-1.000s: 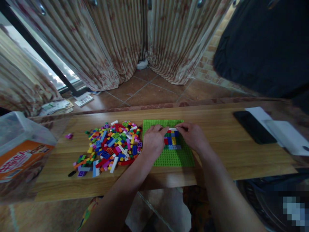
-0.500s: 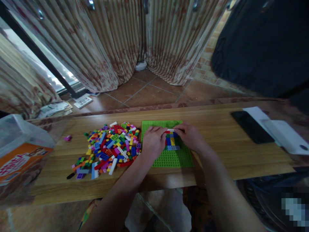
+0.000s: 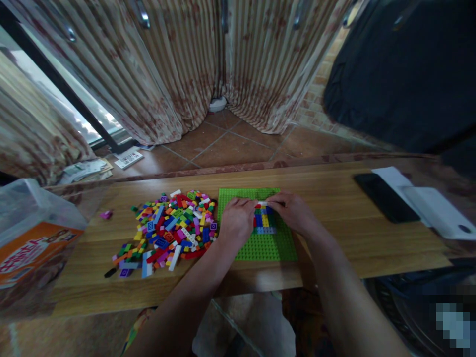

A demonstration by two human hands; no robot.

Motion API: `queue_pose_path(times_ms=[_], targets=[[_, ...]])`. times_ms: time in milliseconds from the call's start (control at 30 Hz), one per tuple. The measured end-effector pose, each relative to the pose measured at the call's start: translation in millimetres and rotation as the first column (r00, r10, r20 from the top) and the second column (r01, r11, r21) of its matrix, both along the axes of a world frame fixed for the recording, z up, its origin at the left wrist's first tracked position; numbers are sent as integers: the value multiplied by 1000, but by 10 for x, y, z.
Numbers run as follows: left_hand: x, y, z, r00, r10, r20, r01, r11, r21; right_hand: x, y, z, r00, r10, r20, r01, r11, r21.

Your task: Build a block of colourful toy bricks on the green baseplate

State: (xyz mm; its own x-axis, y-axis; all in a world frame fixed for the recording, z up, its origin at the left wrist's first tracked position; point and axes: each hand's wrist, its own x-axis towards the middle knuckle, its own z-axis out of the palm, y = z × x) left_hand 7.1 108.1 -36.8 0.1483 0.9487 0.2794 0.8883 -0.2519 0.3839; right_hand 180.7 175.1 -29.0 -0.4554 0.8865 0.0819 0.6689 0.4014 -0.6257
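My left hand (image 3: 237,220) rests over the left part of a green studded baseplate (image 3: 266,249), its fingers closed at the left end of a white toy brick (image 3: 262,204). At the brick's other end, the fingertips of my right hand (image 3: 293,212) are pinched together. Just below the white brick, a block of red, blue and yellow bricks (image 3: 265,217) stands on the plate, with a light blue-grey row (image 3: 266,230) along its near side. My fingers hide parts of the white brick and the bricks around it.
Loose coloured bricks (image 3: 167,233) lie heaped left of the plate on the wooden table (image 3: 327,198). A clear plastic tub (image 3: 44,218) with an orange label stands at far left. A black phone (image 3: 386,197) and a white box (image 3: 442,210) lie at right.
Both hands stay at the white brick with only slight finger movement. The whole view has shifted a little; the heap and plate look unchanged.
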Motion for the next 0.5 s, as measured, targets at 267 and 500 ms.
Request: queue_pose_path(times_ms=[267,500], targets=[[-7,24,-30,999,-12,-53,12,1000,-9,27,-9,-26,998,21,-61,-22,999,-23],[14,-20,-41,999,21,-36,-20,1000,20,58,-7,-67,994,34,-105,-38,999,-32]])
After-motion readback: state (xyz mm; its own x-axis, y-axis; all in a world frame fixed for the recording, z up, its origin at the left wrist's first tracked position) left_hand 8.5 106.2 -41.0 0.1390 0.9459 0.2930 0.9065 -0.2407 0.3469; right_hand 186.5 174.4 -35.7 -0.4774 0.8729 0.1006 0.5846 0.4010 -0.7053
